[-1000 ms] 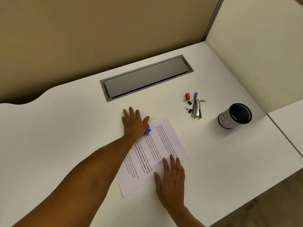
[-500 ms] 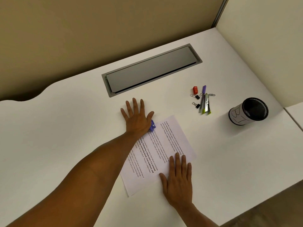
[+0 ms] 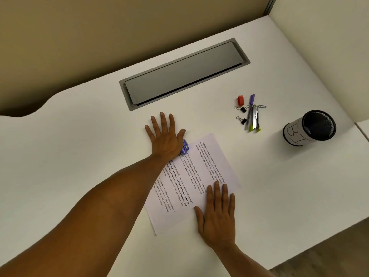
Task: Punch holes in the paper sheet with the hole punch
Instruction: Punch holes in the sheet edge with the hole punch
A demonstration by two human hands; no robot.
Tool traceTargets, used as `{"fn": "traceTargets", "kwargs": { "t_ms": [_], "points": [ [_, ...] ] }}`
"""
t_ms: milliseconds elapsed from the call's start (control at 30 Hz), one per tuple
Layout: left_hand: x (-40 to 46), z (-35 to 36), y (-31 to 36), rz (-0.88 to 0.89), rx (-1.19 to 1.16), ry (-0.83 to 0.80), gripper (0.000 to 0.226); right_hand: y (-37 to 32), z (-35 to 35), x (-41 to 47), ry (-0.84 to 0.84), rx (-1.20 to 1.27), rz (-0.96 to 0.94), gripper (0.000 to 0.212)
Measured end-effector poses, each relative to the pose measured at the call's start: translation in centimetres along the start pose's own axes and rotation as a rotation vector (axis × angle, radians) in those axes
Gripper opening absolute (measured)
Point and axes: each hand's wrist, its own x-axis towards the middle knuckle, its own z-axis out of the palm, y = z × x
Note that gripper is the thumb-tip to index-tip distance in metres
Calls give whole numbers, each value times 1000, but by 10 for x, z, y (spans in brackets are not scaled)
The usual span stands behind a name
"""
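While pressing flat, fingers spread: left hand (image 3: 165, 139) hiding most of punch (image 3: 185, 147); right hand (image 3: 218, 214) splayed on paper (image 3: 196, 176). Beyond: pen (image 3: 250, 110), clips (image 3: 243, 114), cup (image 3: 310, 130).

— How's my feed lit?
— Soft, warm, even light from above; the white matte surface (image 3: 79, 156) shows no glare, only faint shadows.
— Sharpness?
— Slightly soft, with wide-angle bending at the edges.
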Motion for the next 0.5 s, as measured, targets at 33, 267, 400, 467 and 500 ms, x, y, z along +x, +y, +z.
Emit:
{"fn": "traceTargets", "kwargs": {
  "t_ms": [33,267,400,467,500],
  "points": [
    [0,1,0,3,-3,-1,84,0,-1,0,4,0,-2,79],
    [4,8,-1,22,38,4,75,1,4,0,23,1,-2,79],
    [3,5,0,32,55,3,73,2,4,0,21,4,-3,80],
    [2,5,0,31,56,-6,73,1,3,0,11,9,2,81],
    [2,4,0,32,59,-6,73,1,3,0,9,10,1,81]
  ]
}}
